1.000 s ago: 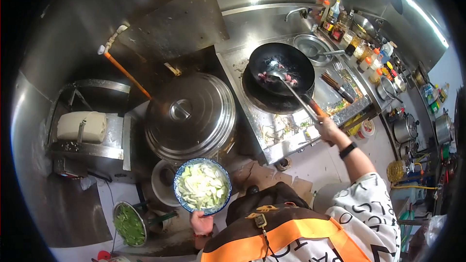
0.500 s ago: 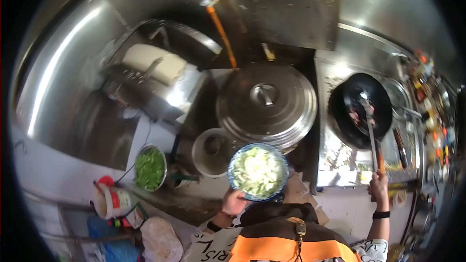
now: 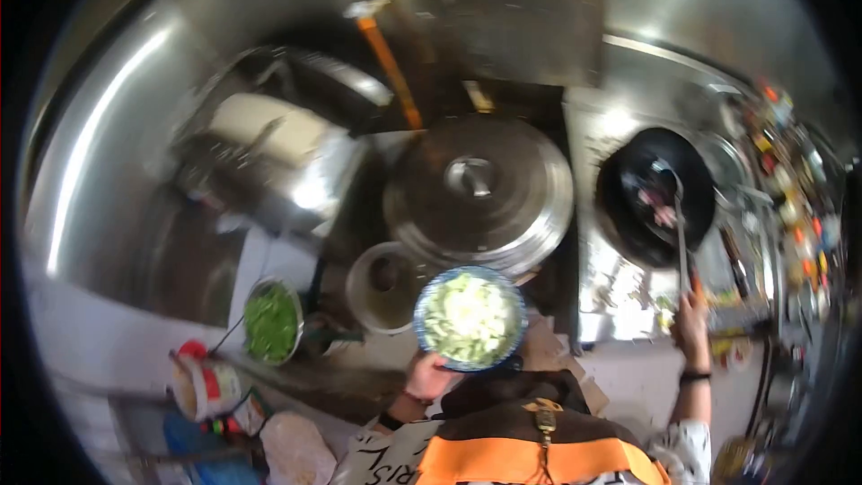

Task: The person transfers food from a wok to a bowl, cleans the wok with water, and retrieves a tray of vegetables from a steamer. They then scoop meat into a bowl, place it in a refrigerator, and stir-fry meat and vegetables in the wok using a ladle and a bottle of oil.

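Note:
My left hand [image 3: 429, 377] grips the near-left edge of a blue-rimmed bowl [image 3: 471, 366], fingers partly hidden beneath it. Pale green chopped vegetable pieces [image 3: 470, 313] fill the bowl, which is held in front of my body. Over on the right, my right hand [image 3: 690, 328] is closed around the handle end of a long metal ladle [image 3: 681, 242]. The ladle's head rests inside a black wok [image 3: 624, 220] on the stove. A few pinkish pieces that look like meat [image 3: 663, 214] lie in the wok beside the ladle head.
A large lidded steel pot [image 3: 512, 207] stands in the middle, with a pale bucket [image 3: 359, 292] in front of it. Green leaves fill a bowl [image 3: 299, 328] at left. Bottles and jars [image 3: 795, 198] line the right side. A white tub [image 3: 211, 388] sits lower left.
The ladle has shifted in the wok, and the pinkish pieces lie differently around its head. My left hand still holds the bowl. The whole view has moved slightly.

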The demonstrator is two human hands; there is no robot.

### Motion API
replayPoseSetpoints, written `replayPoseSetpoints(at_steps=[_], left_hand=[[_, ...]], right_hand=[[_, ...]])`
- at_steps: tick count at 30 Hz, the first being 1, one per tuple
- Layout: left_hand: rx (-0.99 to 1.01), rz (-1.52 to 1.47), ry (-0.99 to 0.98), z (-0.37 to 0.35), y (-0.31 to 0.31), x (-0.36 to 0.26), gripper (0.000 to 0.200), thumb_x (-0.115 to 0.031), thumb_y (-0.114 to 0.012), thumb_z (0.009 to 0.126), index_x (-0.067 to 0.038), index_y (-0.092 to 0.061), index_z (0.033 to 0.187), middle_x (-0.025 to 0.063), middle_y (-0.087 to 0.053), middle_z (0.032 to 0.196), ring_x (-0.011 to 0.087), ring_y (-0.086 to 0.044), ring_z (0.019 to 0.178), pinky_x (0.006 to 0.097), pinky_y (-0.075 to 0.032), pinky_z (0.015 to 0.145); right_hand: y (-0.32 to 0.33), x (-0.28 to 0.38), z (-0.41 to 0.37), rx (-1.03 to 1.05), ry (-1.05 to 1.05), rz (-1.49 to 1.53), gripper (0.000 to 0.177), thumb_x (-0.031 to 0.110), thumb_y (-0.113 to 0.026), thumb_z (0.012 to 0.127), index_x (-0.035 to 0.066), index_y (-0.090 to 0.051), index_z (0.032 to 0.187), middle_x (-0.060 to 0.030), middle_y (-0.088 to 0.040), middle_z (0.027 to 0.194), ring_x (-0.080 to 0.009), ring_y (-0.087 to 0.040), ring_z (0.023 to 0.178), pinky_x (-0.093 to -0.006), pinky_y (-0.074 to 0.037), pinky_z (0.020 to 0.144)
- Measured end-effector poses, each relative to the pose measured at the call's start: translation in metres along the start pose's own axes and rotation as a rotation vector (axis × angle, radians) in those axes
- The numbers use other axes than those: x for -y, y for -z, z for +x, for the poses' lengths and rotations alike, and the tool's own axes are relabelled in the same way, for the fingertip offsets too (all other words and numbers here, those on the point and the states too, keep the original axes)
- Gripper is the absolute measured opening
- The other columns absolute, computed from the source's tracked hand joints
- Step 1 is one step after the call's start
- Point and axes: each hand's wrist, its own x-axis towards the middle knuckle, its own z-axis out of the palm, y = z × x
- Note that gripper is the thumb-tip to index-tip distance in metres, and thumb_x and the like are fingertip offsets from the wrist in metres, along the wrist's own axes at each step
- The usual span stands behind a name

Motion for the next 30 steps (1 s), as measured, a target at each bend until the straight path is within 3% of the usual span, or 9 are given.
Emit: replayPoseSetpoints(at_steps=[1, 4, 10, 13, 16, 18, 22, 28, 30], left_hand=[[-0.004, -0.006, 0.023, 0.003, 0.001, 0.000, 0.063, -0.005, -0.043, 0.068, -0.007, -0.033, 0.130, 0.0143, -0.043, 0.126, 0.0312, -0.043, 0.116, 0.0507, -0.038, 0.094], [-0.073, 0.033, 0.045, 0.005, 0.014, 0.004, 0.065, -0.007, -0.045, 0.066, -0.009, -0.033, 0.131, 0.0120, -0.043, 0.128, 0.0318, -0.041, 0.117, 0.0540, -0.037, 0.091], [-0.037, 0.080, 0.049, 0.008, 0.021, -0.001, 0.066, -0.009, -0.044, 0.066, -0.007, -0.033, 0.131, 0.0119, -0.044, 0.127, 0.0311, -0.043, 0.116, 0.0500, -0.041, 0.089], [-0.051, 0.116, 0.045, 0.010, 0.009, -0.004, 0.066, -0.009, -0.044, 0.066, -0.006, -0.033, 0.130, 0.0120, -0.044, 0.127, 0.0308, -0.044, 0.115, 0.0492, -0.042, 0.088], [-0.068, 0.148, 0.049, 0.012, 0.003, -0.005, 0.064, -0.009, -0.044, 0.065, -0.006, -0.036, 0.128, 0.0118, -0.045, 0.126, 0.0301, -0.045, 0.113, 0.0478, -0.043, 0.084], [-0.084, 0.142, 0.049, 0.013, -0.004, -0.006, 0.063, -0.009, -0.044, 0.065, -0.005, -0.036, 0.127, 0.0116, -0.045, 0.125, 0.0297, -0.045, 0.113, 0.0476, -0.043, 0.084], [-0.040, 0.128, 0.065, 0.016, 0.007, -0.008, 0.063, -0.008, -0.044, 0.065, -0.005, -0.036, 0.127, 0.0114, -0.045, 0.125, 0.0298, -0.045, 0.113, 0.0475, -0.043, 0.084], [-0.083, 0.097, 0.056, 0.014, 0.000, -0.003, 0.064, -0.008, -0.043, 0.065, -0.004, -0.035, 0.128, 0.0118, -0.045, 0.125, 0.0297, -0.046, 0.112, 0.0475, -0.044, 0.084], [-0.091, 0.115, 0.067, 0.011, 0.000, -0.002, 0.064, -0.008, -0.043, 0.065, -0.004, -0.035, 0.128, 0.0117, -0.045, 0.125, 0.0300, -0.046, 0.112, 0.0477, -0.044, 0.084]], right_hand=[[-0.012, 0.013, 0.001, -0.042, -0.164, 0.231, 0.018, 0.019, -0.043, 0.087, 0.005, -0.050, 0.097, -0.0007, -0.045, 0.057, -0.0076, -0.040, 0.040, -0.0251, -0.032, 0.035], [-0.022, 0.032, -0.015, -0.037, 0.051, -0.229, 0.026, 0.023, -0.049, 0.088, -0.001, -0.051, 0.099, -0.0009, -0.046, 0.057, -0.0104, -0.042, 0.038, -0.0277, -0.036, 0.035], [0.017, 0.008, -0.057, 0.001, -0.010, -0.281, 0.018, 0.020, -0.047, 0.089, 0.003, -0.052, 0.094, -0.0013, -0.043, 0.053, -0.0099, -0.043, 0.038, -0.0251, -0.037, 0.034], [0.018, 0.019, -0.039, -0.016, -0.218, 0.362, 0.019, 0.023, -0.045, 0.090, 0.006, -0.045, 0.082, -0.0016, -0.040, 0.053, -0.0101, -0.040, 0.038, -0.0256, -0.035, 0.033], [-0.026, 0.005, -0.021, -0.215, -0.116, 0.300, 0.019, 0.020, -0.044, 0.089, 0.002, -0.046, 0.083, -0.0011, -0.041, 0.053, -0.0120, -0.042, 0.037, -0.0260, -0.035, 0.031], [-0.022, 0.013, -0.021, -0.055, -0.175, 0.446, 0.019, 0.019, -0.045, 0.089, 0.001, -0.050, 0.091, -0.0025, -0.044, 0.054, -0.0125, -0.042, 0.036, -0.0264, -0.036, 0.031], [-0.020, 0.037, -0.072, 0.013, -0.086, 0.106, 0.021, 0.019, -0.044, 0.090, -0.001, -0.049, 0.084, -0.0018, -0.041, 0.049, -0.0122, -0.039, 0.032, -0.0276, -0.034, 0.030], [-0.037, 0.031, -0.012, -0.242, -0.094, 0.140, 0.023, 0.021, -0.045, 0.089, -0.001, -0.050, 0.094, -0.0024, -0.043, 0.050, -0.0130, -0.043, 0.034, -0.0271, -0.034, 0.030], [-0.039, 0.024, -0.012, -0.079, -0.086, 0.163, 0.023, 0.021, -0.046, 0.089, -0.001, -0.051, 0.096, -0.0033, -0.045, 0.051, -0.0133, -0.046, 0.037, -0.0268, -0.035, 0.031]])
